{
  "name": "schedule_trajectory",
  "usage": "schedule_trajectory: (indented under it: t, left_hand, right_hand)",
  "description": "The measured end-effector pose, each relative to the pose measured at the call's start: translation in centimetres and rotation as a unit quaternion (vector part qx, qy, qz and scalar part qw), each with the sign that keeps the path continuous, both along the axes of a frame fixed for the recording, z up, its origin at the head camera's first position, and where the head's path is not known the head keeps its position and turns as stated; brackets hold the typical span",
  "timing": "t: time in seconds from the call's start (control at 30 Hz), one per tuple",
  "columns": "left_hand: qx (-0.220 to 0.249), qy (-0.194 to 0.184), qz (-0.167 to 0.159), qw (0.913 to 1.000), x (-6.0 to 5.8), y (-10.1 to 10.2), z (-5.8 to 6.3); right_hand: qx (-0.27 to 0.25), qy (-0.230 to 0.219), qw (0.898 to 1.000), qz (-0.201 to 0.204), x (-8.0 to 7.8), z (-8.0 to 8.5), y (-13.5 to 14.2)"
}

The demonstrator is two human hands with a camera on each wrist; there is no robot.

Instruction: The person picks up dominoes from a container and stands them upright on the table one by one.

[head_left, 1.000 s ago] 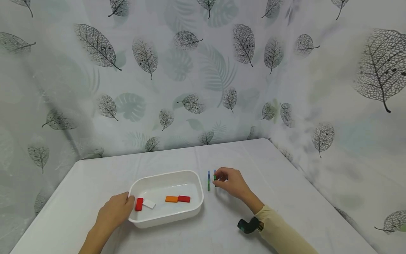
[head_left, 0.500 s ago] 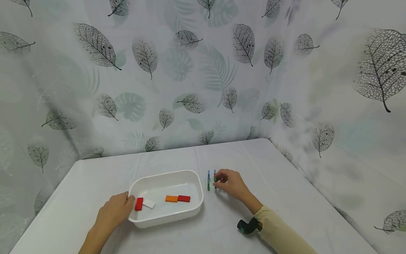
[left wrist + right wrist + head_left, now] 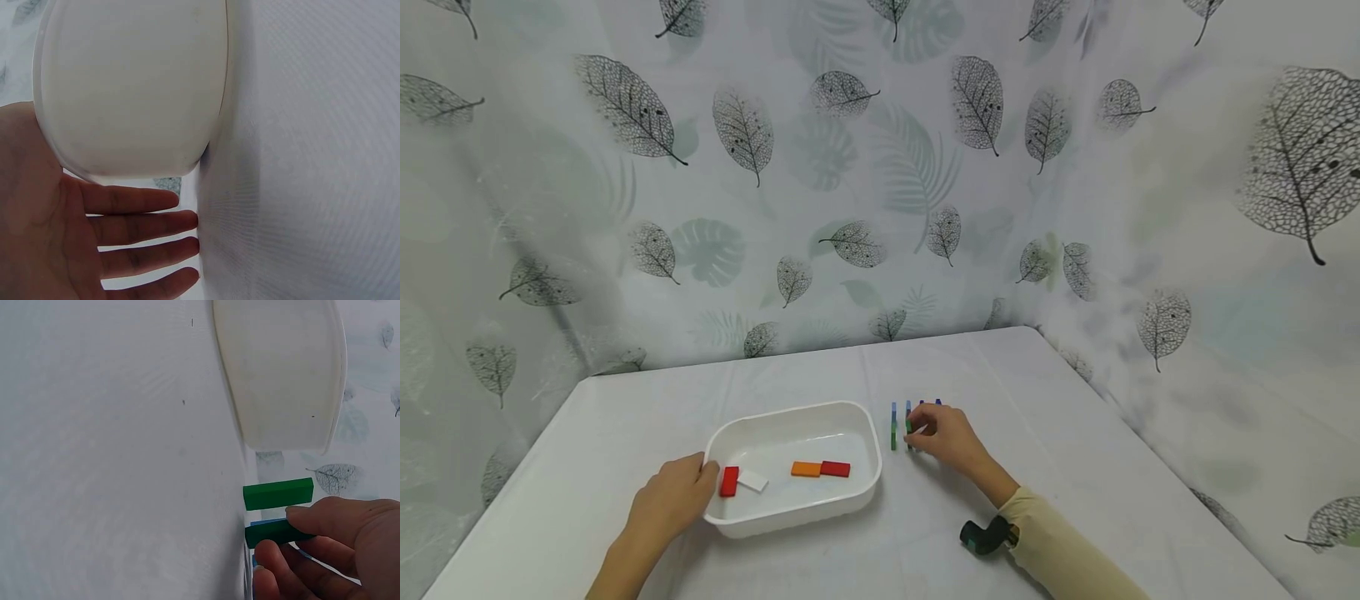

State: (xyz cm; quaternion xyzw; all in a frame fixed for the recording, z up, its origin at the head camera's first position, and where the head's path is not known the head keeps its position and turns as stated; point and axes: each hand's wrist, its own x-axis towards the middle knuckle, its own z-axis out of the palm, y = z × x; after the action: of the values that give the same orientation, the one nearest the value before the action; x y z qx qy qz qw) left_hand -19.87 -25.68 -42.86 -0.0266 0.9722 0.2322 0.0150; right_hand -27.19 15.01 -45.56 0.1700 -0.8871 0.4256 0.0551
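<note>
In the head view my left hand point(image 3: 673, 500) holds the left end of a white plastic tray point(image 3: 790, 510), its thumb side at the rim. The left wrist view shows that hand's four fingers point(image 3: 150, 228) nearly straight outside the tray wall; the thumb is hidden. To the right of the tray, my right hand point(image 3: 951, 435) pinches a dark green domino block point(image 3: 272, 534) between thumb and fingertips, low at the tabletop. Beside it another green block point(image 3: 278, 494) stands upright, apart from the hand. Blue blocks point(image 3: 893, 410) stand just beyond the green ones.
Inside the tray lie an orange block point(image 3: 806, 470), a red block point(image 3: 836, 469), another red block point(image 3: 728, 482) and a white block point(image 3: 752, 481). More blue blocks point(image 3: 938, 402) show behind the right hand. A leaf-patterned curtain point(image 3: 850, 183) surrounds the white-covered table point(image 3: 805, 567).
My right hand has shifted slightly nearer with the green block, and blue blocks behind it have come into sight. The left hand and tray have stayed in place.
</note>
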Motion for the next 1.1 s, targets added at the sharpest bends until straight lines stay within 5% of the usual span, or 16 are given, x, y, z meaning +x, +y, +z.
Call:
schedule_trajectory:
  t: [0.3,1.1]
  left_hand:
    - [-0.001,0.001,0.0,1.0,0.0,0.0,0.1]
    - [-0.002,0.003,-0.001,1.0,-0.1,0.0,0.1]
  right_hand:
    - [0.007,-0.004,1.0,0.005,0.0,0.0,0.0]
    - [0.036,0.073,0.997,-0.02,0.4,1.5,-0.4]
